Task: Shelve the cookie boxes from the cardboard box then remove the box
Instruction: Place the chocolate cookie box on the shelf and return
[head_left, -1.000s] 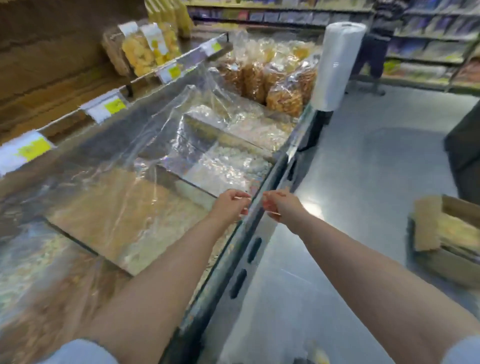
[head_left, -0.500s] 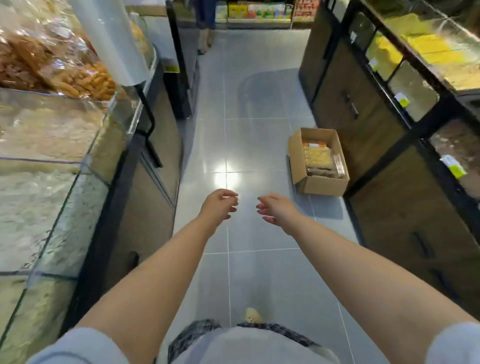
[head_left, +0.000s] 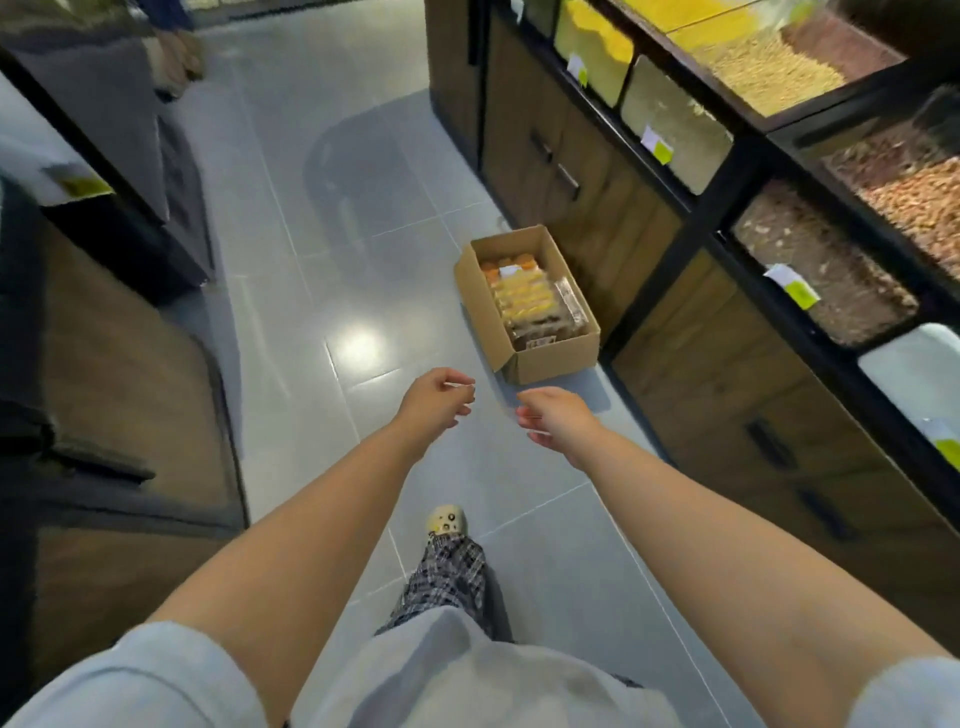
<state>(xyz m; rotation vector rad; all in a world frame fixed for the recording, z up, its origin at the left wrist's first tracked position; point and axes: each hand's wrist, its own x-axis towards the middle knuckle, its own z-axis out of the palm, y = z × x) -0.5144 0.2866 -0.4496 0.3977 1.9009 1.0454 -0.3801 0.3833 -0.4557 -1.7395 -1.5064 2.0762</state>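
Both arms are held out over the tiled floor (head_left: 322, 270). Left hand (head_left: 434, 397) and right hand (head_left: 558, 415): fingers loosely curled, nothing grasped. The open cardboard box (head_left: 556, 353) is seen on the floor just beyond the right fingertips, untouched, with cookie boxes (head_left: 524, 299) packed inside, beside a wooden cabinet (head_left: 613, 223).

An open cardboard box (head_left: 530, 306) sits on the grey tile floor (head_left: 322, 270), its far side close against the dark wooden cabinets (head_left: 727, 374) under the bulk bins (head_left: 821, 280). Its top is uncovered, with packaged cookie boxes (head_left: 535, 301) exposed from above. Bare floor lies between it and both empty hands (head_left: 436, 397), and the aisle runs clear leftward to the opposite counter (head_left: 119, 364).
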